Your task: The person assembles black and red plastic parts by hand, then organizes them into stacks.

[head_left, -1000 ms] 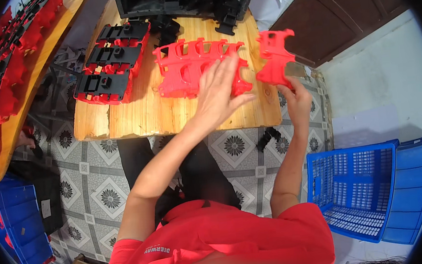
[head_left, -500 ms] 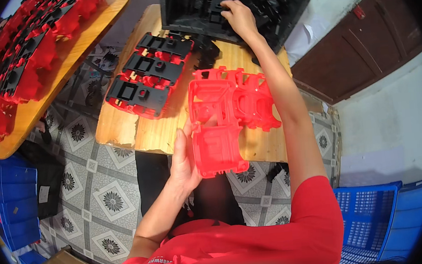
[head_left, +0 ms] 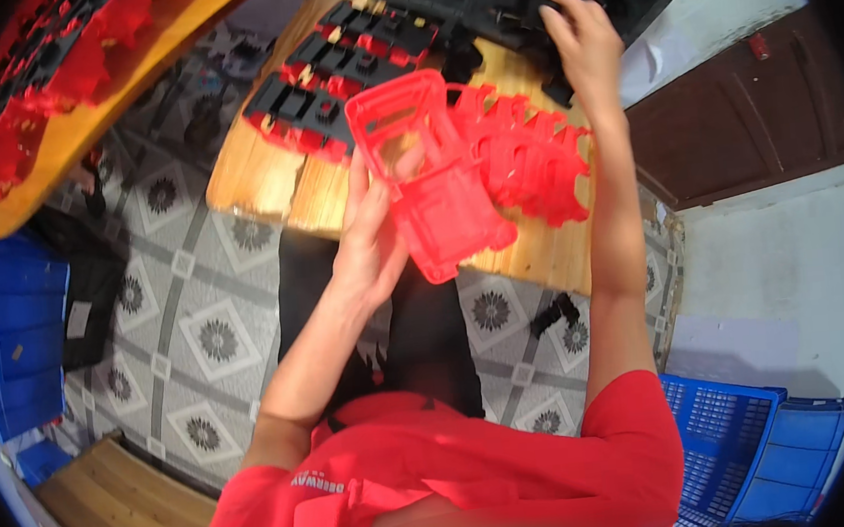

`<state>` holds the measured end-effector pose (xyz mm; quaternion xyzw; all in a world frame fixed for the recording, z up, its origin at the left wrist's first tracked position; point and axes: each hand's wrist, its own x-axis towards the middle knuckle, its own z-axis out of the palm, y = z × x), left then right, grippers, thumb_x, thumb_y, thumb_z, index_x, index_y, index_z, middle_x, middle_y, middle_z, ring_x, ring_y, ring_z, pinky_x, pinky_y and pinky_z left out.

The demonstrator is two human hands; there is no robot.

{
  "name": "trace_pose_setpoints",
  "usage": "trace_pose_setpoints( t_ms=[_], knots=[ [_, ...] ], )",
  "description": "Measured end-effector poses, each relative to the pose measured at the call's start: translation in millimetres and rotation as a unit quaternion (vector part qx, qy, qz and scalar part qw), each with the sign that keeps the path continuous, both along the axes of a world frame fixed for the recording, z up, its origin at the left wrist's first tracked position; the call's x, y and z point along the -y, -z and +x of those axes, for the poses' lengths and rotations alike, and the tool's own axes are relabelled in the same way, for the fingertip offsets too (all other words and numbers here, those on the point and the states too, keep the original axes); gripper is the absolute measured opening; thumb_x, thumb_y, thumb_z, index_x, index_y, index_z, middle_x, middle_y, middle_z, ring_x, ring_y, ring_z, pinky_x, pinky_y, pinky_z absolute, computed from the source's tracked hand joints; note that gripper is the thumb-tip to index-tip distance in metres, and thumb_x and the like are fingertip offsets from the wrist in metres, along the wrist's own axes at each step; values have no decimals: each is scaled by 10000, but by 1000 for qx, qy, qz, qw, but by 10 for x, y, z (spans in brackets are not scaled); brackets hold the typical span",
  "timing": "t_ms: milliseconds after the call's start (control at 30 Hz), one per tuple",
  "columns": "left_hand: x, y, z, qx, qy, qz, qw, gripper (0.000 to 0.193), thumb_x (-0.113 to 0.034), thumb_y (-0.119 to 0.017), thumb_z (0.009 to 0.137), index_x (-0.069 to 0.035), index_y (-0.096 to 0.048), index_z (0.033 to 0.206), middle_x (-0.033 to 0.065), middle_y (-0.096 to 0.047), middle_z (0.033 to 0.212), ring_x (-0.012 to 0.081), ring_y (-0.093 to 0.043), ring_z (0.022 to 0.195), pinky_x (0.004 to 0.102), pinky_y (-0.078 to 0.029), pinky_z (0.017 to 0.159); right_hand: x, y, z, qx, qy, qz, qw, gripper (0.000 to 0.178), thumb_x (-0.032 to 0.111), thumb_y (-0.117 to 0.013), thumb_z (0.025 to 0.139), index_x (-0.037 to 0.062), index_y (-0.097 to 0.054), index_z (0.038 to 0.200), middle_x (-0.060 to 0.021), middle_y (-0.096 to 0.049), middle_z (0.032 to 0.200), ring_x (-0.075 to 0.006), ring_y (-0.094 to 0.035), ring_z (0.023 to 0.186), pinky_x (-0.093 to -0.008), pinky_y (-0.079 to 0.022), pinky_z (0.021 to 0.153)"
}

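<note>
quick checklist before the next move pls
1. Grip of the left hand on the open-framed red plastic housing: ok, held.
2. Right hand, at the rectangular black bin, holding something: cannot tell.
3. Housing apart from the three black-topped red plastic units: cannot tell, they overlap in view.
4. Other red housings resting on the wooden table: ok.
5. Patterned floor free of loose things: not ok, black object there.

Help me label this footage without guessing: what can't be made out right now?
In the head view:
Left hand: fingers partly hidden behind the red frame it holds.
Right hand: palm hidden by the hand's back, so anything held is unclear.
Black bin: far end cut off by the top edge.
Blue crate: lower end cut off by the bottom edge.
</note>
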<state>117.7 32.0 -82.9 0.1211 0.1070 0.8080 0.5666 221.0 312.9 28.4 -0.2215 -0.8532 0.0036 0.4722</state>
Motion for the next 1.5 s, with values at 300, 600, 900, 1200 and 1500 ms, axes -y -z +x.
trace_pose_setpoints(
  t_ms=[300,600,900,1200,1500],
  knots=[
    [15,66,198,-129,-69,-51,988,1048,-101,-720,876,-195,77,1549,165,-346,1479,246,-456,1298,418,-404,1070,2260,209,669,31,18,-182,983,190,109,-781,793,27,-671,924,-35,-535,677,-122,-502,548,-281,-410,508],
    [115,-41,303,-177,-89,-41,979,1068,-75,-724,863,-196,86,1550,169,-291,1514,273,-474,1296,410,-445,1043,2445,383,660,42,16,-137,989,246,119,-793,776,29,-626,932,-45,-508,676,-158,-521,545,-311,-418,500],
    [161,41,241,-195,-65,-20,978,1110,-119,-735,860,-199,134,1547,142,-257,1534,264,-428,1326,404,-413,1061,2501,426,626,71,4,-131,989,269,187,-791,784,34,-636,940,-48,-544,717,-177,-570,594,-323,-460,542],
    [318,-168,239,-180,-84,-39,979,1086,-20,-652,853,-180,177,1538,155,-259,1514,242,-426,1302,398,-392,1061,2428,377,564,74,-54,-119,989,329,260,-798,763,46,-676,980,-57,-573,860,-230,-597,783,-343,-485,652],
    [376,-124,232,-171,-116,-36,978,1026,-30,-659,868,-157,95,1552,144,-308,1471,230,-447,1269,382,-401,1047,2590,425,510,62,-110,-78,989,220,101,-772,765,41,-678,955,-70,-560,876,-246,-581,815,-366,-479,697]
  ],
)
